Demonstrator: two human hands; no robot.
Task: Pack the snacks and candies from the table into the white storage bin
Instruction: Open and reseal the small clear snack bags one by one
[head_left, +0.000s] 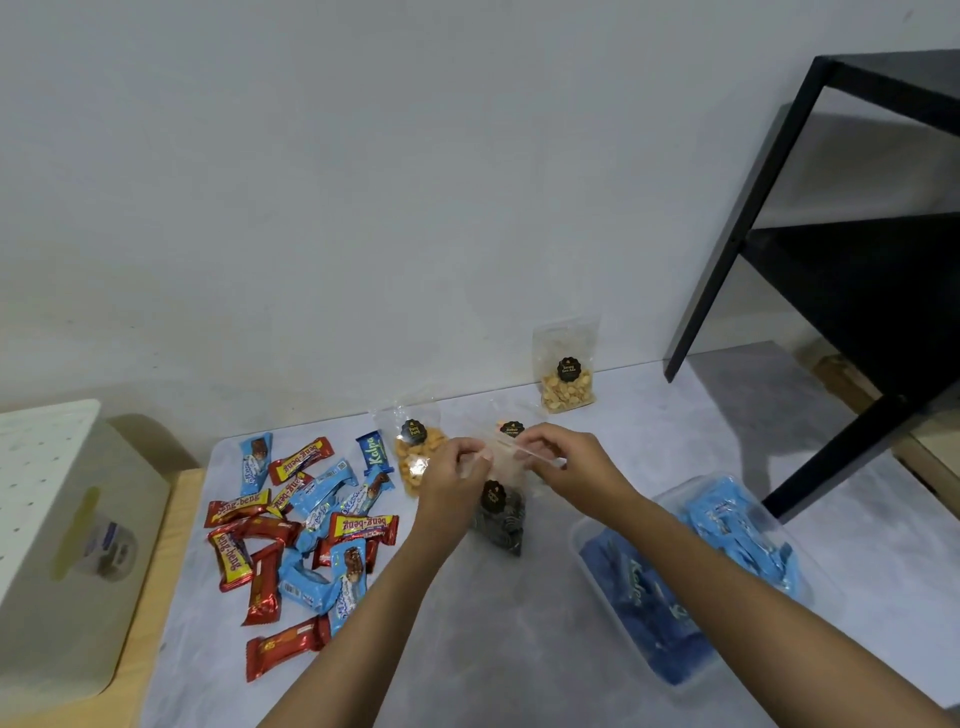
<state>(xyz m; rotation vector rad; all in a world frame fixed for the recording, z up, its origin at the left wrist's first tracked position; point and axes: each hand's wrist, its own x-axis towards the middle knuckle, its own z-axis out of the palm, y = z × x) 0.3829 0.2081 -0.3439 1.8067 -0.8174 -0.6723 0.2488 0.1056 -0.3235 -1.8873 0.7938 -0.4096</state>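
Note:
My left hand (457, 475) and my right hand (563, 462) both pinch the top of a clear snack bag (506, 457) with a black round label, held just above the table. Under it lies a bag of dark round pieces (501, 519). A bag of orange crackers (415, 457) sits just left of my left hand. Another clear bag of pale nuts (566, 376) stands upright against the wall. Several red, yellow and blue candy bars (301, 530) lie scattered to the left. The white storage bin (57, 545) stands at the far left edge.
A clear plastic container (685, 582) holding blue wrapped snacks sits at the right front of the grey table cover (493, 649). A black metal shelf (841, 270) stands at the back right. The wall runs close behind the table.

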